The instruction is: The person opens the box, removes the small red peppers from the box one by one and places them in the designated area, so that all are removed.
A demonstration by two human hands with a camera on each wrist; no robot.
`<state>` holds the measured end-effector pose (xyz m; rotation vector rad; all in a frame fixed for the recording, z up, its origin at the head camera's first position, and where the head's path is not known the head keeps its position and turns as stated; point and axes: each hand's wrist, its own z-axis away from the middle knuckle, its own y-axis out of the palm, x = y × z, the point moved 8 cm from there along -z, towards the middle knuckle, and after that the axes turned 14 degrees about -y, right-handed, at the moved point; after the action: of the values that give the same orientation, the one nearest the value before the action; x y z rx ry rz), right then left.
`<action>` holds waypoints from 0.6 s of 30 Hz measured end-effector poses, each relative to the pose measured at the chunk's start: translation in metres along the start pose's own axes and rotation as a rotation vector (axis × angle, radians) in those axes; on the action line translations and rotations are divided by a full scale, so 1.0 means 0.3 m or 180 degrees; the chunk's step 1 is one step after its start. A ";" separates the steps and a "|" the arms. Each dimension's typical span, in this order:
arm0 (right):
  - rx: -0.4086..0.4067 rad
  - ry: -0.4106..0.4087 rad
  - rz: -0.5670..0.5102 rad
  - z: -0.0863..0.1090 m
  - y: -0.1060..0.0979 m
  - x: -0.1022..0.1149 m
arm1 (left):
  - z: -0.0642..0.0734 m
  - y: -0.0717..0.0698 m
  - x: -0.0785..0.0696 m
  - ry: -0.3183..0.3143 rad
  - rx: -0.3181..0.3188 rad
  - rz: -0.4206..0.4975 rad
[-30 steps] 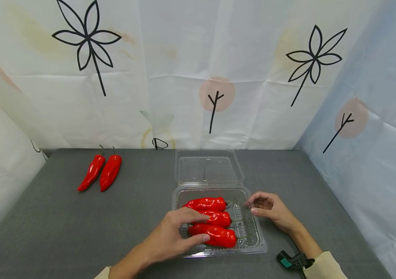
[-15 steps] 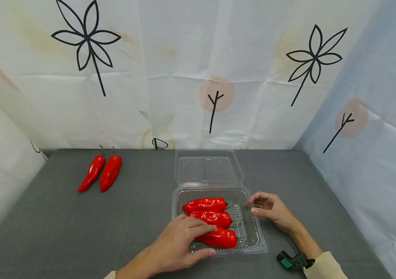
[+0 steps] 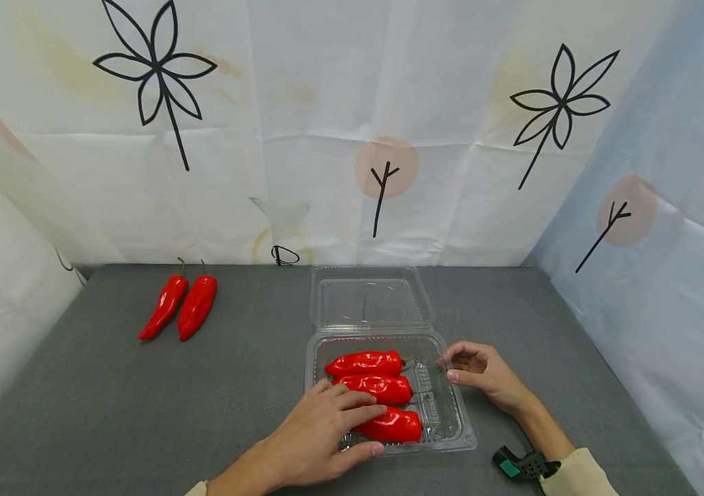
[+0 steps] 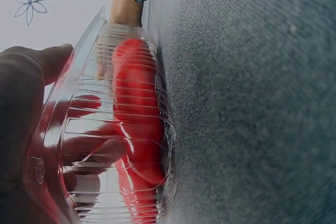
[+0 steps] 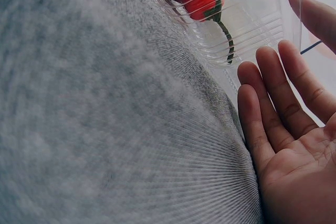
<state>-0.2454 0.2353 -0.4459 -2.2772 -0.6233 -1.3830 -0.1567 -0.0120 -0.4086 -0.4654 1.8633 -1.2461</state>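
Observation:
Three red peppers lie side by side in a clear plastic clamshell container (image 3: pixel 466 413), whose lid (image 3: pixel 370 300) is folded back. The far pepper (image 3: pixel 364 363) and middle pepper (image 3: pixel 383 389) show most. My left hand (image 3: pixel 321 434) reaches over the container's near-left corner, partly covering the near pepper (image 3: pixel 398 427). Its fingers are inside, seen through the ribbed wall (image 4: pixel 94 129); its thumb is near the front rim. Whether the fingertips touch the near pepper is unclear. My right hand (image 3: pixel 482 372) is beside the container's right wall, fingers loosely extended (image 5: pixel 275 82) and holding nothing.
Two more red peppers lie at the back left of the grey table, one left (image 3: pixel 162 308) and one right (image 3: pixel 198 308). A printed white cloth (image 3: pixel 315 138) hangs behind the table. My right wrist wears a black band (image 3: pixel 525 463).
My left hand has let go of the near pepper and shifted back toward the container's front edge, then stayed nearly still. The right hand has not moved.

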 end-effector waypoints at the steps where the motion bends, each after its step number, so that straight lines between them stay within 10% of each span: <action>1: -0.0003 0.0001 0.0003 0.000 0.000 0.000 | 0.000 0.002 0.000 0.0011 0.0019 -0.0019; 18: -0.0049 0.0060 0.0032 -0.001 -0.003 0.000 | 0.001 0.034 0.000 0.0010 0.0449 -0.0335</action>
<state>-0.2462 0.2359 -0.4458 -2.2737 -0.5962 -1.4075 -0.1550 -0.0076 -0.4176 -0.4897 1.7583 -1.4384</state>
